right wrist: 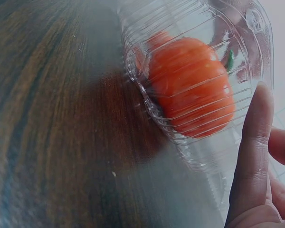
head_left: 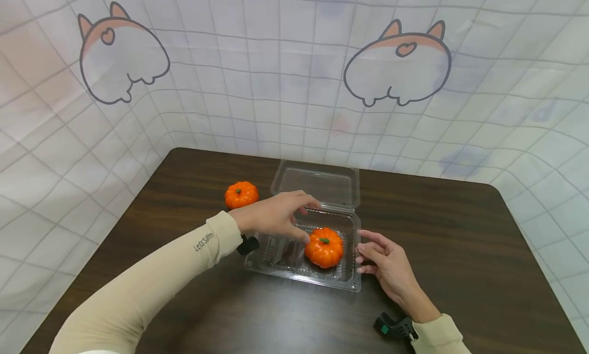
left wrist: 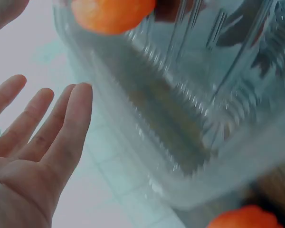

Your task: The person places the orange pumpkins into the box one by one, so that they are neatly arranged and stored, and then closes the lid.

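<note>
- The clamshell box [head_left: 349,277] sits on the counter [head_left: 460,251], near its middle, with its lid [head_left: 317,185] lying open behind the tray.
- One pumpkin [head_left: 324,247] lies in the tray, toward its right end.
- A second pumpkin [head_left: 241,194] sits on the counter outside the box, to the left of the lid and behind the left forearm.
- The left hand [head_left: 276,216] hangs over the tray's back left part, its fingertips just beside the pumpkin in the tray.
- The right hand [head_left: 386,264] lies at the tray's right wall, fingertips against it.
- A backdrop [head_left: 285,78] stands behind the counter.
</note>
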Available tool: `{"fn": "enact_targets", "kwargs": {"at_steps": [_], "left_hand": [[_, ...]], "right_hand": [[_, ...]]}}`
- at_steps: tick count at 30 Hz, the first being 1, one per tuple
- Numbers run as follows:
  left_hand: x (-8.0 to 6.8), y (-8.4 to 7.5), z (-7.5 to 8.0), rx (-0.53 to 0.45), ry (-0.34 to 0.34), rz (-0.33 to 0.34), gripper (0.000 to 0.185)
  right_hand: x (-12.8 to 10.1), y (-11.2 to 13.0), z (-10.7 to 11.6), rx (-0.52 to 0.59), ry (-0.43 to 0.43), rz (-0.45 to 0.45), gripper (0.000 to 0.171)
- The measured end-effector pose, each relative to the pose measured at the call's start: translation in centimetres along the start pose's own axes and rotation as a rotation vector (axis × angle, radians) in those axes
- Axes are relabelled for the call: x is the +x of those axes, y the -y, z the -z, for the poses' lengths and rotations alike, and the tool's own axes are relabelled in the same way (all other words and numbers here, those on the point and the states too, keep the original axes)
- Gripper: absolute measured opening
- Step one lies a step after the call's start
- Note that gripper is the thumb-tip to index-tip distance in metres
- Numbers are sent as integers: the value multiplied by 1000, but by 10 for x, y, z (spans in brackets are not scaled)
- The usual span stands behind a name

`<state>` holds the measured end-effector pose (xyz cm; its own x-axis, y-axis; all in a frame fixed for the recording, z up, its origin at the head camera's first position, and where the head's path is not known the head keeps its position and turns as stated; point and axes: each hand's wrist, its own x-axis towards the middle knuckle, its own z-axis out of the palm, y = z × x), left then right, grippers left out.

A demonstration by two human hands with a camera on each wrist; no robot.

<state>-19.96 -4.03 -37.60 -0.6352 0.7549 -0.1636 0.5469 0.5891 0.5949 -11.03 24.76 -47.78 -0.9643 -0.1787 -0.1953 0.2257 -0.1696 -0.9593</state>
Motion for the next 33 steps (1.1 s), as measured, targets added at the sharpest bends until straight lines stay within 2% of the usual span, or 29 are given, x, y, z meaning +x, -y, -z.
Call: {"fn": "enact_targets", "kwargs": {"at_steps": [7,17,27,33], "left_hand": [[-16,8,24,-40,-131,-20,64],[-43,25,58,-32,-327,28,64],[-70,62,73,-120,-456,142,61],[-84,84,75,-98,-515,181,64]], "right_hand": [[-1,-1,2,-12,-20,-11,55],[-1,0,4,-12,-13,-14,57],[-2,0,2,-29,-10,-25,57],[0,1,-1,-37,-10,-27,57]]}}
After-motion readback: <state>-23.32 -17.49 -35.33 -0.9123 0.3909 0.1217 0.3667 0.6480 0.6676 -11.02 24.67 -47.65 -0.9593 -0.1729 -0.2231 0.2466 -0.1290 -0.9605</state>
